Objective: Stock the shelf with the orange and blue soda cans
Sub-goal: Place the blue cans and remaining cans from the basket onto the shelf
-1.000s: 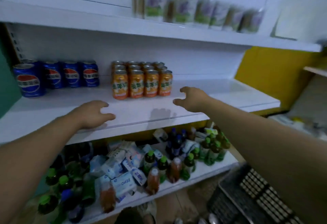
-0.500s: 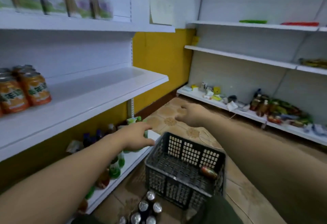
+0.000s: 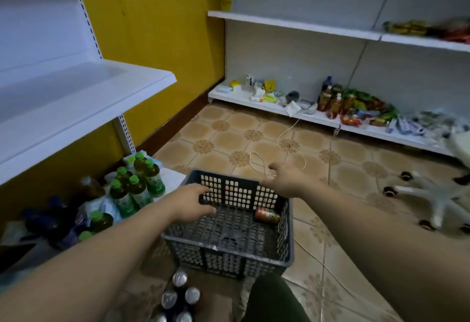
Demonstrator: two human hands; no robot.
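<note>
One orange can lies on its side on the floor of a dark grey slotted crate, tucked into the corner at about 2 o'clock from the crate's middle. It is the only thing in the crate. Just outside the near wall, at 7 o'clock, a cluster of dark cans stands upright on the tiles with silver tops showing. Their body colour is too dim to tell.

The left hand reaches over the crate's 9 o'clock rim, fingers stretched out and spread, grasping nothing. The right hand is above the far corner at 1 o'clock, fingers loosely bent and holding nothing. Whether it touches the rim cannot be told.

At 10 o'clock from the crate juts the white shelf, its visible end bare. Beneath it, at 9 o'clock, a low board carries green-capped bottles and darker bottles among packets. A yellow wall fills the corner at 11 o'clock.

Patterned tan tiles spread away at 12 o'clock, with a pale cord looped across them. Beyond it is a low far shelf littered with small boxes, bottles and bright packets. At 3 o'clock is a white wheeled chair base. A dark green trouser leg shows at 6 o'clock.
</note>
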